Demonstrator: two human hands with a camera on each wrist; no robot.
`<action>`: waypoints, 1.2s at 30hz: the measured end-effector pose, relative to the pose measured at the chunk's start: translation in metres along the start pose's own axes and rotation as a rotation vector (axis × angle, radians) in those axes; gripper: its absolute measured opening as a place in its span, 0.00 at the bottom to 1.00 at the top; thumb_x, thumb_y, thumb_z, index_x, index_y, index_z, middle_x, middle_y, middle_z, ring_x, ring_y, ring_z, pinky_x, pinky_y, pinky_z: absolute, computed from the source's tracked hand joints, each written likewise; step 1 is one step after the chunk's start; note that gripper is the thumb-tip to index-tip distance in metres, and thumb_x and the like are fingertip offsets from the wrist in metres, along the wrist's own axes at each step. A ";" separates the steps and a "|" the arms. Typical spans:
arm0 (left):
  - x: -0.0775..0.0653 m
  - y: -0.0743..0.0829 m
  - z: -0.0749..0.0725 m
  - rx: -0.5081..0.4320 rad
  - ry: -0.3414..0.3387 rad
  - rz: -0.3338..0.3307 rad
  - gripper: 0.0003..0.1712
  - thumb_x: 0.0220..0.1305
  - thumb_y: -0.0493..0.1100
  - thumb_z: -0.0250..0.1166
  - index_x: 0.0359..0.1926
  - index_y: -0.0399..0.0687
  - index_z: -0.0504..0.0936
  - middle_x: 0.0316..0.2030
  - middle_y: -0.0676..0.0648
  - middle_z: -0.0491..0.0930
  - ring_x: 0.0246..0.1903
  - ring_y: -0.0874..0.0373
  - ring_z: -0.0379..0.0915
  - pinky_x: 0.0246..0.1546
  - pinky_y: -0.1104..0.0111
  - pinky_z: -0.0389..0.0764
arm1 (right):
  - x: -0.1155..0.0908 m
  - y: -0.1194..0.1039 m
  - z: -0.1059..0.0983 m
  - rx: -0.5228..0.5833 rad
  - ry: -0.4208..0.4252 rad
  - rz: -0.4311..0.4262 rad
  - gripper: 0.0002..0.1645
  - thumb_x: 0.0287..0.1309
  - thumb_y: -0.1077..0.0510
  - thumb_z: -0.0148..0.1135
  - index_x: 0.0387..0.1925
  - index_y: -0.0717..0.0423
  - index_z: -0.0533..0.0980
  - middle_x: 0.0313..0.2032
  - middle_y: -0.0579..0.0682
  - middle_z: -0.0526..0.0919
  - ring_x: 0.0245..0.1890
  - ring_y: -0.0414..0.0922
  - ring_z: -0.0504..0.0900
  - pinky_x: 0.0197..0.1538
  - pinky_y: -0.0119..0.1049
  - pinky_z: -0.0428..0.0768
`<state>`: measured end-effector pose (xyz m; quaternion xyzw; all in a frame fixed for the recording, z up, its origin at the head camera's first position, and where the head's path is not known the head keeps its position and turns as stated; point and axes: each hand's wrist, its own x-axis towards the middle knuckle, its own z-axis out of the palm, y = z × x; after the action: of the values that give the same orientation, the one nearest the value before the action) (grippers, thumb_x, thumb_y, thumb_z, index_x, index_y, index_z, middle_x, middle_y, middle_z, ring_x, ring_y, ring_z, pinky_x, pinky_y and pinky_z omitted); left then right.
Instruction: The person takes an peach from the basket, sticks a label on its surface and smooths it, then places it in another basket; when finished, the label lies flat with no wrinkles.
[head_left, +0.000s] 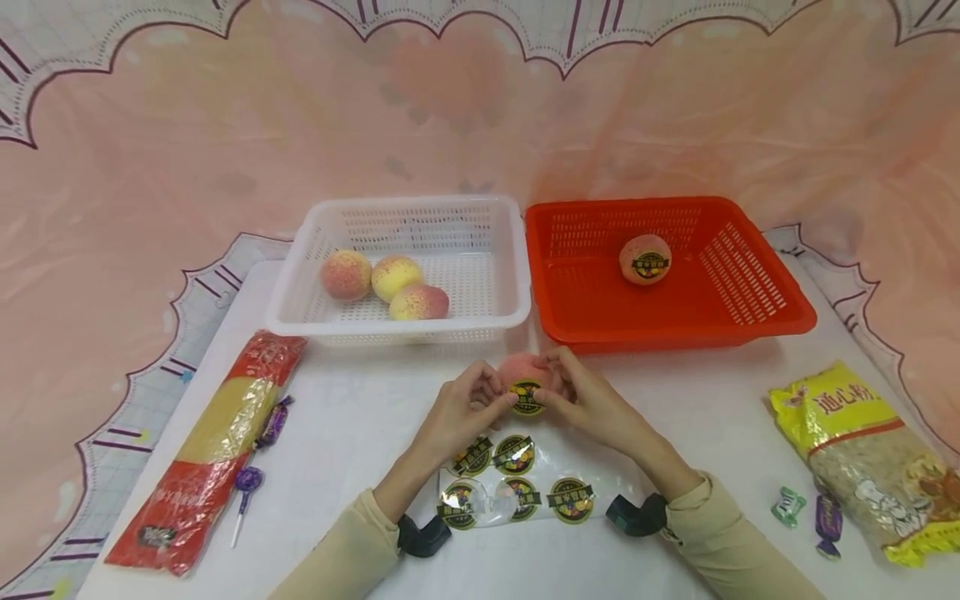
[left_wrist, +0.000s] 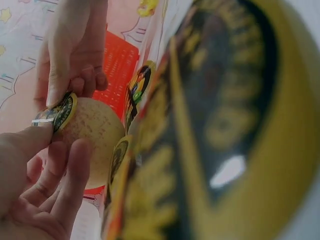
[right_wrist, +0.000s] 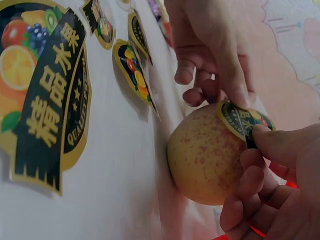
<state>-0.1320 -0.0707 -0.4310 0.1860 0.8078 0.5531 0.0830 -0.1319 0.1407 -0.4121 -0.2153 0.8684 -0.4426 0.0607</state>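
A pinkish peach [head_left: 522, 369] sits between my two hands at the middle of the table, a round black-and-gold fruit sticker [head_left: 527, 398] on its near side. My left hand [head_left: 468, 400] holds the peach from the left, its thumb at the sticker. From the other side my right hand [head_left: 585, 396] grips it, thumb on the sticker's right part. Both wrist views show the peach's speckled yellow skin [left_wrist: 97, 130] and both thumbs on the sticker [right_wrist: 245, 122]. Whether the sticker's whole edge lies flat is hard to tell. Below the hands lies a clear sheet [head_left: 495, 479] with several similar stickers.
A white basket [head_left: 405, 325] holds three peaches. The red basket [head_left: 675, 329] beside it contains one stickered peach [head_left: 645, 259]. At left lie a red-and-yellow packet [head_left: 217, 442], a wrapped candy [head_left: 274, 422] and a lollipop [head_left: 248, 479]; at right, a pasta bag [head_left: 873, 462] and two candies [head_left: 788, 507].
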 end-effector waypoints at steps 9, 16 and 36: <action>-0.006 0.020 -0.005 -0.021 -0.087 0.113 0.31 0.57 0.36 0.59 0.61 0.47 0.61 0.25 0.39 0.74 0.26 0.46 0.79 0.27 0.68 0.80 | -0.001 0.006 -0.005 -0.034 -0.052 -0.053 0.27 0.51 0.54 0.61 0.51 0.45 0.61 0.25 0.44 0.69 0.25 0.39 0.68 0.26 0.26 0.68; -0.006 0.016 -0.010 -0.067 -0.114 0.059 0.29 0.57 0.36 0.59 0.60 0.48 0.63 0.27 0.38 0.74 0.26 0.43 0.78 0.27 0.64 0.80 | -0.002 0.002 -0.006 -0.041 -0.088 -0.112 0.31 0.51 0.64 0.60 0.54 0.49 0.59 0.23 0.47 0.70 0.24 0.41 0.68 0.26 0.25 0.68; 0.001 0.011 -0.004 0.015 0.008 0.030 0.22 0.50 0.46 0.66 0.47 0.53 0.70 0.17 0.45 0.72 0.18 0.50 0.73 0.14 0.74 0.70 | 0.000 0.014 -0.005 0.167 -0.220 -0.057 0.23 0.60 0.57 0.50 0.55 0.45 0.57 0.21 0.58 0.76 0.22 0.50 0.75 0.25 0.32 0.76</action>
<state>-0.1316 -0.0707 -0.4190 0.1966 0.8093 0.5491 0.0701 -0.1375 0.1519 -0.4197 -0.2813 0.8101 -0.4887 0.1608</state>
